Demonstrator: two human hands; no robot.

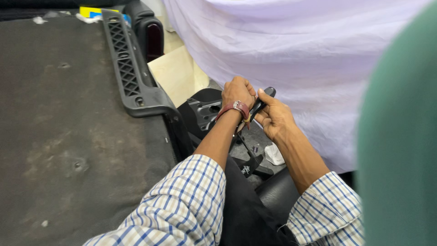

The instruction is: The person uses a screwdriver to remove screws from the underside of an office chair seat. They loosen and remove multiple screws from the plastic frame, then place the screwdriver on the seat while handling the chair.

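My left hand, with a dark red strap on its wrist, is closed into a fist over something I cannot see, just above a black plastic bracket. My right hand grips the black handle of a tool, thumb on top, touching the left hand. The tool's tip is hidden behind my left wrist. Both checked sleeves reach in from the bottom.
A large dark felt-covered panel fills the left, edged by a black plastic grille strip. A pale lilac cloth hangs on the right. A green blurred shape blocks the right edge. A crumpled white scrap lies below my hands.
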